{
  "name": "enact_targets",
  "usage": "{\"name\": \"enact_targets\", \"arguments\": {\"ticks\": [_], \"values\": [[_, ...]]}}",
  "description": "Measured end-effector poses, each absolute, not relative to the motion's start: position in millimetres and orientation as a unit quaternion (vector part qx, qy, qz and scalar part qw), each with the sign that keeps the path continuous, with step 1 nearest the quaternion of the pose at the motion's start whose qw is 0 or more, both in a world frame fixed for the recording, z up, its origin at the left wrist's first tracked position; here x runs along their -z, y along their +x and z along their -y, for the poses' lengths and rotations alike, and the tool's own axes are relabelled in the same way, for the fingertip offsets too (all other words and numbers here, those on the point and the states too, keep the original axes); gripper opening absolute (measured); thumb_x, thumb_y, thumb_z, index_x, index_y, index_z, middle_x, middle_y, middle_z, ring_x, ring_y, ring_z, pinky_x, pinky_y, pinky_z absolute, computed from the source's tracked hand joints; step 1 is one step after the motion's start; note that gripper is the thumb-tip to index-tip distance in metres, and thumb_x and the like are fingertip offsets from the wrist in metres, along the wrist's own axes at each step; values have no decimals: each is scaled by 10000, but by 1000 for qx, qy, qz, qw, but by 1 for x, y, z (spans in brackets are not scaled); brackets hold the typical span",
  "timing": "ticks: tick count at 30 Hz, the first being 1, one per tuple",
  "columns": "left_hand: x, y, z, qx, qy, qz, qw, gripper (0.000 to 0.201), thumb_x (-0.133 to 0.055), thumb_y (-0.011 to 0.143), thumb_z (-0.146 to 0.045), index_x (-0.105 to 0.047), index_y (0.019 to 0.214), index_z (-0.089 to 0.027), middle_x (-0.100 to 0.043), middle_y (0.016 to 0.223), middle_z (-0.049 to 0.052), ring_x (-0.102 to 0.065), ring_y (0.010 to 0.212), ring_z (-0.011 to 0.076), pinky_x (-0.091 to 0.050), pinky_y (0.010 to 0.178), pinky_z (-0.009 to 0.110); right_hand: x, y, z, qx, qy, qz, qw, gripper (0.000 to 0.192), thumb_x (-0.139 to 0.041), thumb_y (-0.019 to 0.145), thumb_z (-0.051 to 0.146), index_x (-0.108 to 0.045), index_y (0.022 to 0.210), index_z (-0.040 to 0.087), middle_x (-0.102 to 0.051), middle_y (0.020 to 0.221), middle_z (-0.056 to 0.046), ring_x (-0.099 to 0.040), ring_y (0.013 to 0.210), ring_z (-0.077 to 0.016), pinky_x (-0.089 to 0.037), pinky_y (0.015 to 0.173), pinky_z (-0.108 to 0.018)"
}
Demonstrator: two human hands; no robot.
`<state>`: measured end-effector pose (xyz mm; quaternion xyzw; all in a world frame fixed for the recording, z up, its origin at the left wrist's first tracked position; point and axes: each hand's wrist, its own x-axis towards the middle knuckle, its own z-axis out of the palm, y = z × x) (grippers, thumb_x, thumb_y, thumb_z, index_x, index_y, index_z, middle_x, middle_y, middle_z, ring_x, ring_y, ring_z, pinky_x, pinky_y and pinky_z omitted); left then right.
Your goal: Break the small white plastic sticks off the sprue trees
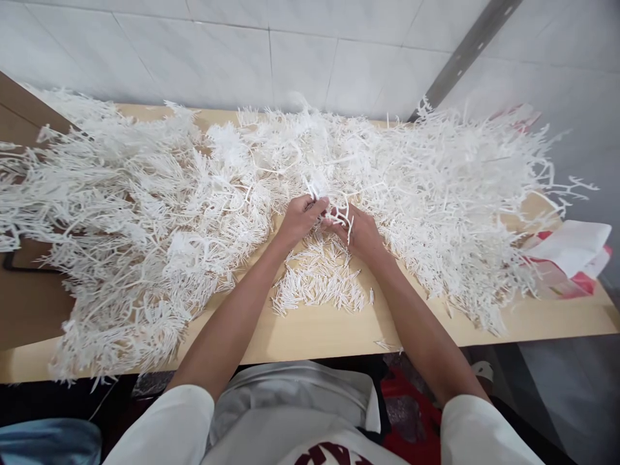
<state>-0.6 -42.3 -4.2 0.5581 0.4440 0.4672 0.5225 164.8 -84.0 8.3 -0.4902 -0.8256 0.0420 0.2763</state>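
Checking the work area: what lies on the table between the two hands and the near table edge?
In the head view, a small pile of loose white plastic sticks lies there, then bare light wooden tabletop.

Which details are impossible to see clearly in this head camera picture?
- Branched white plastic piece: its held part is covered by the left hand and right hand.
- Light wooden table: mostly buried under the white plastic heap.
- Red-and-white bag: print too small.
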Motion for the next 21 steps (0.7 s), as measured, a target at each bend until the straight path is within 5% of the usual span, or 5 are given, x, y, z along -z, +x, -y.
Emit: {"name": "enact_targets", "arguments": {"ticks": [6, 11, 16, 19, 21], "values": [[10, 3, 40, -424, 587, -452, 520, 332, -660, 793, -386, -537, 584, -159, -524, 552, -20, -465, 523, 86, -331, 509, 239, -6, 163, 85, 21, -462, 838, 289, 400, -360, 987, 437, -643, 860, 185, -659, 743, -79, -582, 681, -183, -400, 588, -313], [-3, -2, 44, -487, 547, -477, 486, 326, -576, 873, -402, -594, 653, -163, -607, 638, 8, -516, 586, 89, -405, 573, 243, -11, 146, 106, 79, -345, 819, 452, 432, -383, 996, 355, -454, 592, 218, -432, 487, 19, -376, 462, -112, -306, 496, -306], [-7, -5, 48, -467, 559, -399, 557, 406, -570, 869, -506, -584, 645, -168, -598, 605, 3, -503, 525, 74, -418, 546, 236, -10, 140, 102, 25, -430, 813, 391, 265, -439, 978, 360, -639, 860, 231, -703, 838, -45, -646, 779, -166, -515, 682, -330], [-3, -4, 46, -469, 527, -371, 604, 458, -467, 900, -568, -594, 712, -170, -597, 610, 13, -546, 521, 92, -453, 540, 245, -7, 150, 89, 6, -515, 741, 430, 292, -392, 989, 366, -651, 1071, 258, -704, 1062, -79, -643, 1045, -227, -502, 940, -455], [0, -4, 44, -470, 524, -355, 615, 453, -434, 908, -560, -594, 747, -167, -606, 631, 22, -577, 551, 106, -475, 559, 253, -7, 156, 84, 6, -529, 723, 444, 309, -385, 987, 369, -633, 1136, 261, -679, 1114, -94, -616, 1106, -245, -483, 975, -491]]}}
